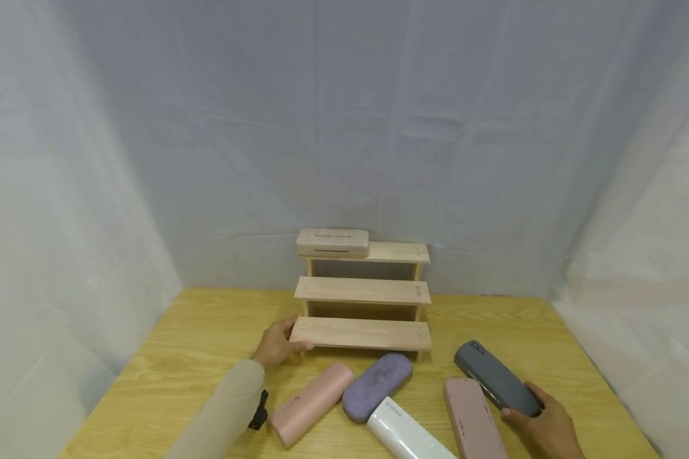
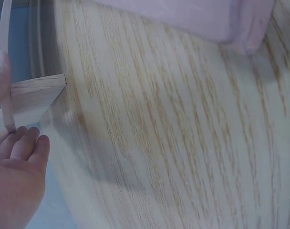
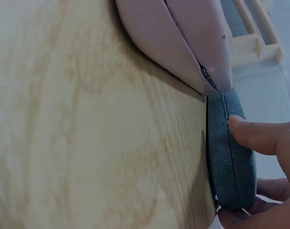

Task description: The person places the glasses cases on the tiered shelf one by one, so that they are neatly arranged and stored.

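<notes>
At the near right of the light wooden table [image 1: 195, 331], the right hand [image 1: 548, 427] grips the end of a dark grey oblong glasses case [image 1: 496, 377], thumb on its seam, the case resting on the tabletop beside a dusty-pink flat case [image 1: 472, 421]. Farther left, the left hand [image 1: 277, 344] holds the bottom step's corner of a pale three-tier wooden stand [image 1: 363, 290], fingers curled round its edge.
</notes>
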`<state>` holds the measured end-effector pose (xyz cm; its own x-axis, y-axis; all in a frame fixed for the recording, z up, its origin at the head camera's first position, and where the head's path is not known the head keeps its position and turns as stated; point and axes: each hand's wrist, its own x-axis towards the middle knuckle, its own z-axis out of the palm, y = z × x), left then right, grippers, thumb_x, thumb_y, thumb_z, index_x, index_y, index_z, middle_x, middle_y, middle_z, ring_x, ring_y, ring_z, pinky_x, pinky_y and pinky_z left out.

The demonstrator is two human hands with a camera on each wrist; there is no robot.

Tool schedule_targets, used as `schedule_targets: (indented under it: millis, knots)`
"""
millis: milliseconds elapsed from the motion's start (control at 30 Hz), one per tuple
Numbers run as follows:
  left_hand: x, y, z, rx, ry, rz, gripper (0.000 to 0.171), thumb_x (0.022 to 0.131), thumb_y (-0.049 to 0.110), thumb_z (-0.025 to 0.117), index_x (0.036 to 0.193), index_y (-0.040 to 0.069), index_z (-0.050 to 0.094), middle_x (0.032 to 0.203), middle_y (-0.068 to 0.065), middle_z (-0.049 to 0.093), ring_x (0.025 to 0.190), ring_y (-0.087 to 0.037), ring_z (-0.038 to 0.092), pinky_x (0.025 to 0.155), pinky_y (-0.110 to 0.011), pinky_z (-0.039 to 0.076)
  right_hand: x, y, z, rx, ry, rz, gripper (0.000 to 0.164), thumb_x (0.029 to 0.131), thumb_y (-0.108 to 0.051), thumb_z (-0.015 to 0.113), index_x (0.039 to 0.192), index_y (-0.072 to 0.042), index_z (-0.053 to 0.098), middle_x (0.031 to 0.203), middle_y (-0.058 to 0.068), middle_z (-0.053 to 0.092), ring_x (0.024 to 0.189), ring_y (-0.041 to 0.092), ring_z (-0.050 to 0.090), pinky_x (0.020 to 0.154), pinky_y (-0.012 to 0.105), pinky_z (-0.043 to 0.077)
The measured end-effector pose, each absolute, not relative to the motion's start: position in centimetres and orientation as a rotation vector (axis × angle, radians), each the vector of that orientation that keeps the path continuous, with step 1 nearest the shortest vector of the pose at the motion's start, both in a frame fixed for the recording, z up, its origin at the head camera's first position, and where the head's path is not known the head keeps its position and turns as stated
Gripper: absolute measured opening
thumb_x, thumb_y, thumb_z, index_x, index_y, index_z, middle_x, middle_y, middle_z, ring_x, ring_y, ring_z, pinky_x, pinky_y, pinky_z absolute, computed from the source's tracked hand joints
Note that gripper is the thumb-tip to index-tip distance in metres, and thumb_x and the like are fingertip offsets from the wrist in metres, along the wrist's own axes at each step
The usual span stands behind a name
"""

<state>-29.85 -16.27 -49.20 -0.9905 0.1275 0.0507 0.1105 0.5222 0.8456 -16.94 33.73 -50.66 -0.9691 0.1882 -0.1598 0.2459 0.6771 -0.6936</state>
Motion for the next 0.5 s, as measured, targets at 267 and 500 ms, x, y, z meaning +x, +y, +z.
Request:
schedule_targets:
  millis: [267, 500]
  knots:
    - [-29.78, -16.21, -49.09, 0.201, 2.725, 1.506, 0.088, 0.075, 0.019, 0.082, 0.142, -0.011, 0.034, 0.14, -0.027, 0.045, 0.126, -0.038, 0.047, 0.097, -0.044, 0.047, -17.02, 33.91, -50.65, 0.37, 2.866, -1.142, 0.101, 0.074, -0.047, 0.08, 0.139, 0.015, 0.034, 0.134, 0.044, 0.036, 0.12, 0.057, 0.042, 0.094, 0.059, 0.044]
    - [-29.81, -16.27, -49.31, 0.206, 2.727, 1.503, 0.087, 0.076, 0.019, 0.082, 0.142, -0.011, 0.034, 0.139, -0.027, 0.046, 0.125, -0.037, 0.048, 0.096, -0.043, 0.049, -16.96, 34.02, -50.6, 0.401, 2.858, -1.144, 0.099, 0.076, -0.046, 0.079, 0.141, 0.014, 0.034, 0.137, 0.042, 0.034, 0.123, 0.057, 0.04, 0.096, 0.059, 0.043]
